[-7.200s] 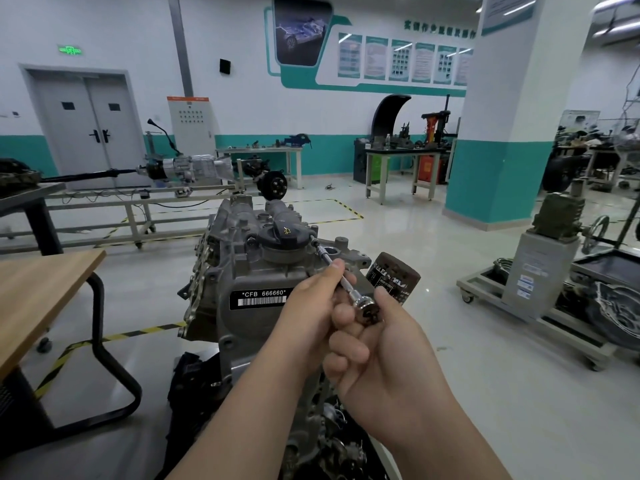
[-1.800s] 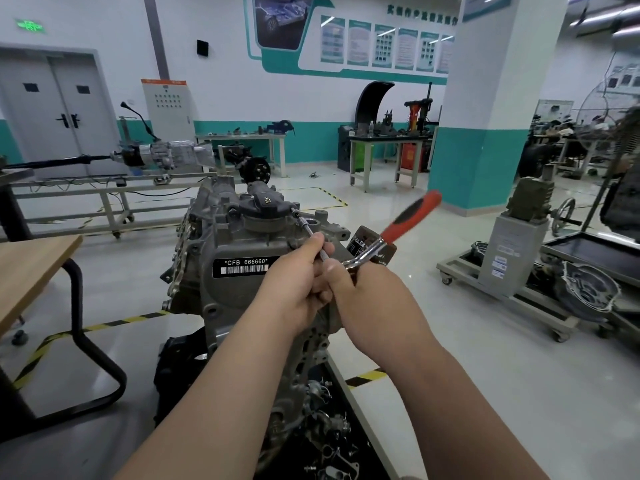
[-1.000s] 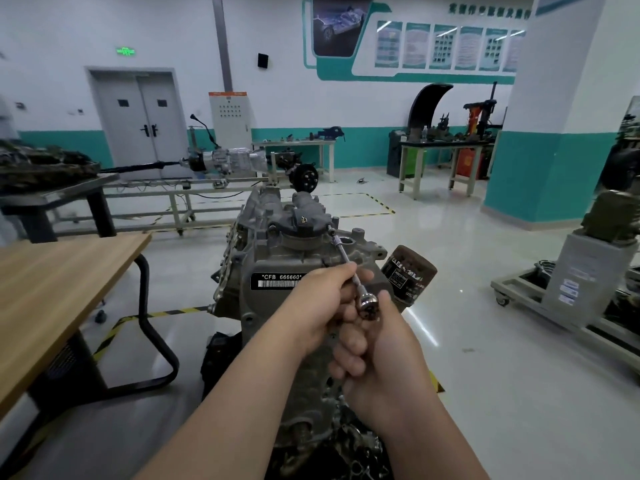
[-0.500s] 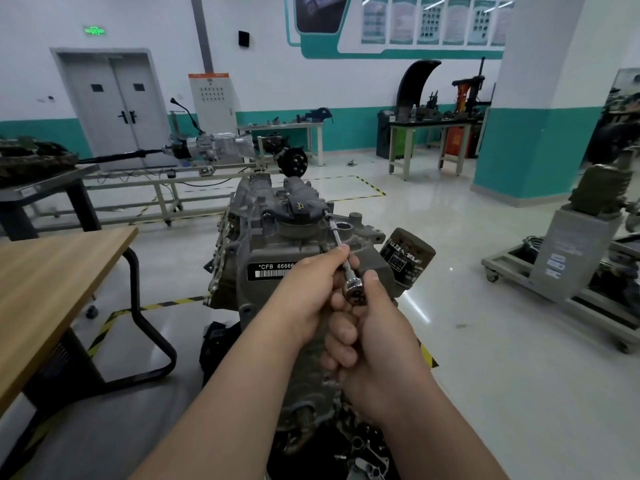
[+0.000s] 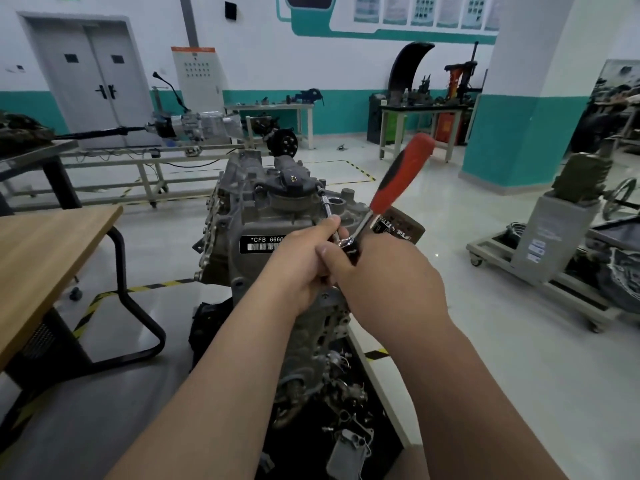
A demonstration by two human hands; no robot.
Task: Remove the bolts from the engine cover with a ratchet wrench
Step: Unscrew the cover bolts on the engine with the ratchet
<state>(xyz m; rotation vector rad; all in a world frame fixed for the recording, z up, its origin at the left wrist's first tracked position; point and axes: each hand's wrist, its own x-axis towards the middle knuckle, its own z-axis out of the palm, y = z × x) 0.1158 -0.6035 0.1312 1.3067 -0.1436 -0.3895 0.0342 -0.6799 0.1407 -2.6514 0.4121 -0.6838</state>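
A grey engine [image 5: 249,216] with a "CFB 6666" label stands in front of me, a black oil cap on its cover. A ratchet wrench [image 5: 401,174] with a red and black handle points up and to the right. Its chrome extension bar [image 5: 326,207] runs to a bolt beside the oil cap. My left hand [image 5: 298,268] pinches the extension bar near the ratchet head. My right hand [image 5: 388,282] grips the ratchet at its head end. The bolt itself is hidden under the socket.
A wooden table [image 5: 41,258] on a black frame stands to the left. A brown oil filter [image 5: 398,225] juts from the engine's right side. Carts with machine parts [image 5: 554,244] line the right. A teal and white pillar [image 5: 526,98] rises behind.
The red handle has swung up into view, pointing up and right; half a second ago it lay hidden below my right hand. My left hand stays on the extension bar.
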